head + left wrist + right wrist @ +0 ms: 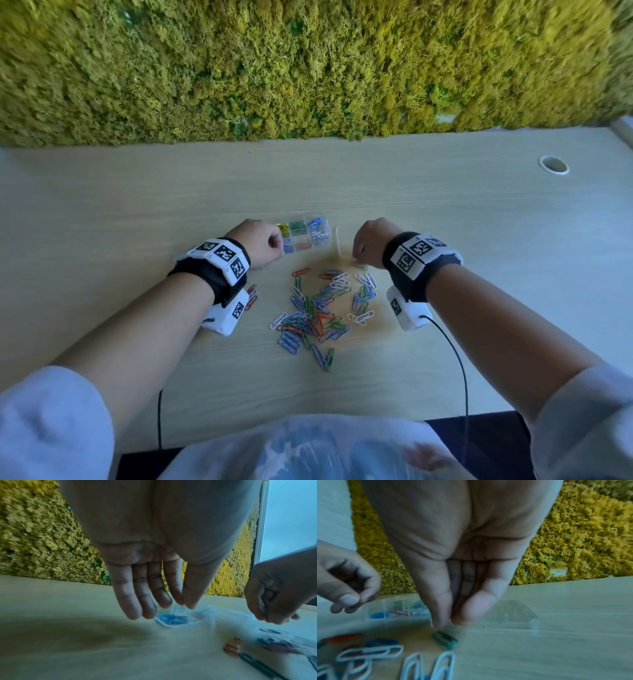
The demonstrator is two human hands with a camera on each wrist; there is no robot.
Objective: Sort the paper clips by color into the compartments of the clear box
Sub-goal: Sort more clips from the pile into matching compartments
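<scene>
The clear box (305,233) stands on the table with yellow, green, blue, white and red clips in separate compartments; its blue compartment (173,619) is nearest my left fingers. My left hand (184,603) hovers at the box's left edge, thumb and forefinger tips close together, no clip visible between them. My right hand (447,624) points down just above a green clip (445,641) lying on the table, and holds nothing. A mixed pile of clips (318,315) lies between my forearms.
The box's clear lid (340,241) lies between the box and my right hand. Two red clips (252,296) sit by my left wrist. A moss wall (308,68) backs the table, and a cable hole (553,165) is at the far right.
</scene>
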